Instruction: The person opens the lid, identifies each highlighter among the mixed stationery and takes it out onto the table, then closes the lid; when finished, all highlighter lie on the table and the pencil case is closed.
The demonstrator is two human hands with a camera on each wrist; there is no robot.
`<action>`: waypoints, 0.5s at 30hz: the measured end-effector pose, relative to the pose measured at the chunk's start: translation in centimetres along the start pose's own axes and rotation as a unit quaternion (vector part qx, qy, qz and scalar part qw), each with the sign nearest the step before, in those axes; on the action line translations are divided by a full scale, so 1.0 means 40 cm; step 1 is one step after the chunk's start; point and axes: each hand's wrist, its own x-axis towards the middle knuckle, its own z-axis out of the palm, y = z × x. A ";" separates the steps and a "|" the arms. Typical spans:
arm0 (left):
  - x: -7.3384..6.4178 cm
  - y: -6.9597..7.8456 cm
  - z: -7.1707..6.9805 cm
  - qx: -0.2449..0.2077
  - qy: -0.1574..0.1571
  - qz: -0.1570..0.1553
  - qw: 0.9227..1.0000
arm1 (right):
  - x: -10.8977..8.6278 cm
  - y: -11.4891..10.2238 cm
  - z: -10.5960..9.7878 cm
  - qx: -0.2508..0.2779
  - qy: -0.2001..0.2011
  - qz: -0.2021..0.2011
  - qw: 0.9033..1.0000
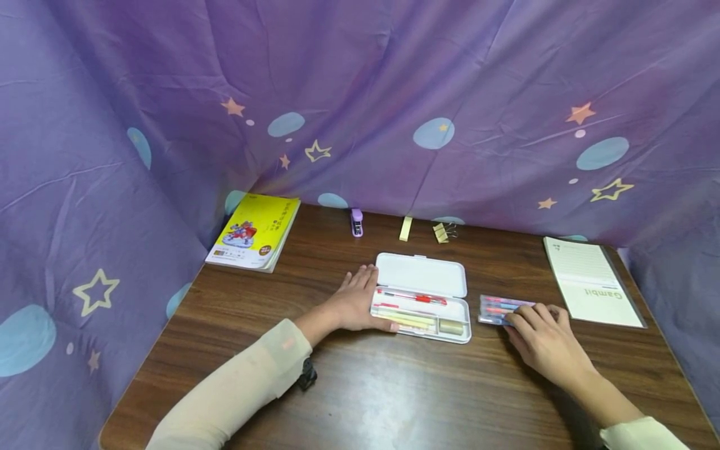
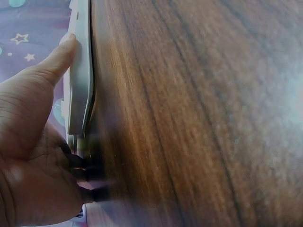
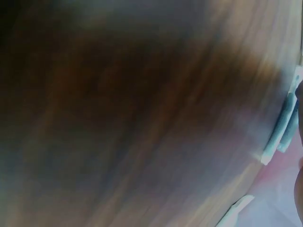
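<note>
In the head view a white pencil case (image 1: 420, 273) lies unfolded on the table, its lid laid back. Inside it are a red pen (image 1: 416, 297), pale yellow sticks (image 1: 407, 317) and a small beige block (image 1: 451, 327) in a compartment. My left hand (image 1: 357, 300) rests at the case's left end, fingers straight, the thumb (image 2: 64, 53) along its near edge. To the right of the case is a flat clear pack of colored pens (image 1: 495, 310). My right hand (image 1: 548, 340) grips the pack's right end with curled fingers, which hide that part.
Along the back stand a purple stapler (image 1: 357, 223), a cream stick-like piece (image 1: 405, 229) and binder clips (image 1: 442, 233). A yellow book (image 1: 255, 231) lies at the left, a notebook (image 1: 593, 281) at the right. A purple curtain (image 1: 360, 81) surrounds the wooden table (image 1: 360, 400).
</note>
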 end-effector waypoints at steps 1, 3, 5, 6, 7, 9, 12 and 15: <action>0.000 0.001 0.000 0.001 0.000 -0.001 1.000 | -0.004 0.001 -0.001 0.000 -0.003 0.003 1.000; 0.000 0.001 -0.001 0.002 0.000 -0.003 1.000 | -0.008 0.003 -0.003 0.001 -0.009 0.006 1.000; 0.000 0.001 -0.001 0.003 0.001 -0.004 1.000 | -0.011 0.004 -0.004 0.000 -0.013 0.009 1.000; -0.001 0.001 -0.001 0.002 0.001 -0.003 1.000 | -0.013 0.004 -0.004 0.000 -0.013 0.009 1.000; 0.000 0.001 0.000 0.003 0.001 -0.002 1.000 | -0.014 0.005 -0.004 0.000 -0.014 0.010 1.000; 0.000 0.001 0.001 0.003 0.003 0.000 1.000 | -0.016 0.005 -0.004 -0.003 -0.011 0.009 1.000; 0.000 0.000 0.004 0.001 0.003 0.003 1.000 | -0.017 0.007 -0.003 -0.007 -0.006 0.007 1.000; -0.003 0.002 0.003 -0.002 0.004 0.003 1.000 | -0.018 0.009 -0.001 -0.010 -0.003 0.008 1.000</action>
